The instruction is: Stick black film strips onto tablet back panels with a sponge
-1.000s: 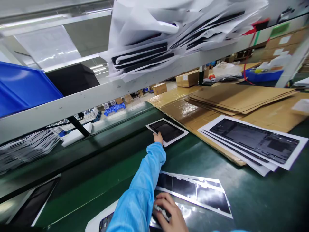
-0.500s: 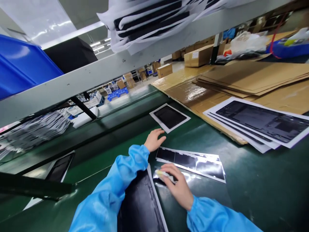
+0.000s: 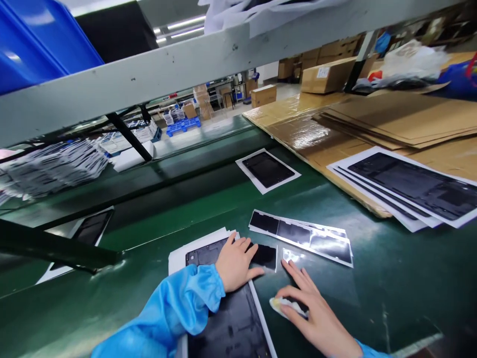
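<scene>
My left hand [image 3: 235,262] lies with spread fingers over the upper right part of a black panel [image 3: 231,323] on white sheets. Its fingertips reach a small black piece [image 3: 266,257] beside the panel. Between the thumb and a finger of my right hand [image 3: 311,308] is a crumpled white and yellowish wad [image 3: 288,306], just above the green surface; its other fingers stretch forward toward a small clear, shiny piece [image 3: 293,255]. Beyond both hands lie black strips with white edges [image 3: 301,234], overlapping one another.
A smaller black panel on white paper [image 3: 267,170] lies further back. At the right are stacked panels [image 3: 413,184] and cardboard sheets [image 3: 406,117]. A grey shelf beam [image 3: 186,62] crosses above, with a dark green post [image 3: 55,247] at left.
My left hand has come back toward me, from beyond the strips' left end onto the panel. My right hand, still with the wad, has moved right and nearer. The view has shifted.
</scene>
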`<state>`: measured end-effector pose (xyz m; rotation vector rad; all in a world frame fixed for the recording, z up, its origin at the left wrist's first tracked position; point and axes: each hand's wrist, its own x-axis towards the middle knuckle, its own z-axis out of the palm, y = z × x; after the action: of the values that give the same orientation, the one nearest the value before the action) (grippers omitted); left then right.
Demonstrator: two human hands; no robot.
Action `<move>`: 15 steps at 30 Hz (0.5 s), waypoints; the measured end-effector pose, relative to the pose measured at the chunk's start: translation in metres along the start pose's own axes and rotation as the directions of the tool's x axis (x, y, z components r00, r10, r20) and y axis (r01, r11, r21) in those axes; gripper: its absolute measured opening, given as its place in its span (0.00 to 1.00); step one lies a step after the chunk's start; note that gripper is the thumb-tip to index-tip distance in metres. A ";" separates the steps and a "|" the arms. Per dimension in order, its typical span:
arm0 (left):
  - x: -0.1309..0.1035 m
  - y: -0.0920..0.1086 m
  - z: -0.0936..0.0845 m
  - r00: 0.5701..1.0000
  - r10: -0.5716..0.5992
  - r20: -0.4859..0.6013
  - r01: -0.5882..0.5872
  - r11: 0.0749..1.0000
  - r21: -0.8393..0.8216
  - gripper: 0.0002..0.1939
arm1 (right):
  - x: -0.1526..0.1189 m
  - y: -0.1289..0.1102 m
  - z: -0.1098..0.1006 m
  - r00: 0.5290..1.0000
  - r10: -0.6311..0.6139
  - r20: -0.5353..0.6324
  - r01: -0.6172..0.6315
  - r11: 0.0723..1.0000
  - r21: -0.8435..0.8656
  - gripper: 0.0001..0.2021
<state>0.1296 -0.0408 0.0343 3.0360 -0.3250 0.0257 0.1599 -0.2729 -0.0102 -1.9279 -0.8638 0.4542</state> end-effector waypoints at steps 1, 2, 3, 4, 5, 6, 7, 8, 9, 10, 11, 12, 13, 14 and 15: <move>0.001 0.001 0.000 1.000 0.002 0.006 -0.002 1.000 0.000 0.31 | 0.003 -0.002 0.004 1.000 -0.005 0.007 0.005 1.000 0.006 0.09; 0.002 0.002 0.001 1.000 0.003 0.007 -0.003 1.000 -0.003 0.32 | 0.007 -0.004 0.008 1.000 -0.015 0.012 0.014 1.000 0.019 0.08; 0.002 0.002 0.002 1.000 0.005 0.006 -0.005 1.000 -0.011 0.33 | 0.012 -0.007 0.010 0.999 -0.030 0.016 0.029 0.999 0.034 0.06; 0.002 0.003 0.002 1.000 0.008 0.004 -0.008 1.000 -0.025 0.34 | 0.018 -0.010 0.012 0.998 -0.052 0.022 0.051 0.998 0.046 0.04; 0.002 0.003 0.002 1.000 0.010 0.005 -0.010 0.999 -0.042 0.34 | 0.024 -0.013 0.013 0.997 -0.077 0.032 0.075 0.996 0.053 0.03; 0.003 0.004 0.002 1.000 0.011 0.009 -0.010 0.998 -0.064 0.34 | 0.029 -0.016 0.014 0.994 -0.099 0.051 0.096 0.994 0.055 0.03; 0.003 0.005 0.001 1.000 0.011 0.020 -0.009 0.996 -0.090 0.34 | 0.033 -0.018 0.013 0.990 -0.116 0.075 0.112 0.992 0.055 0.04; 0.004 0.007 0.000 0.999 0.009 0.033 -0.005 0.993 -0.119 0.34 | 0.036 -0.021 0.013 0.987 -0.125 0.099 0.120 0.991 0.053 0.04; 0.005 0.009 -0.002 0.999 0.006 0.045 0.001 0.989 -0.147 0.34 | 0.038 -0.022 0.011 0.985 -0.128 0.120 0.122 0.991 0.051 0.04; 0.006 0.011 -0.003 0.999 0.003 0.053 0.006 0.984 -0.176 0.33 | 0.038 -0.023 0.010 0.983 -0.127 0.135 0.121 0.991 0.048 0.04; 0.007 0.014 -0.004 0.999 0.001 0.052 0.010 0.978 -0.208 0.31 | 0.038 -0.024 0.009 0.982 -0.124 0.144 0.119 0.992 0.045 0.04; 0.007 0.018 -0.005 0.999 0.000 0.044 0.010 0.970 -0.243 0.29 | 0.036 -0.023 0.007 0.982 -0.121 0.148 0.116 0.992 0.040 0.04; 0.008 0.021 -0.006 0.999 0.003 0.032 0.006 0.959 -0.283 0.27 | 0.034 -0.022 0.007 0.982 -0.115 0.148 0.111 0.993 0.034 0.04; 0.008 0.025 -0.005 1.000 0.006 0.017 -0.001 0.945 -0.327 0.25 | 0.032 -0.020 0.006 0.984 -0.106 0.145 0.103 0.994 0.028 0.05; 0.008 0.028 -0.004 1.000 0.007 0.002 -0.005 0.928 -0.371 0.24 | 0.029 -0.017 0.007 0.985 -0.098 0.140 0.095 0.995 0.024 0.05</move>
<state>0.1314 -0.0697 0.0410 2.6584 -0.3003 -0.0372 0.1691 -0.2425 0.0025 -1.8453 -1.0368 0.5432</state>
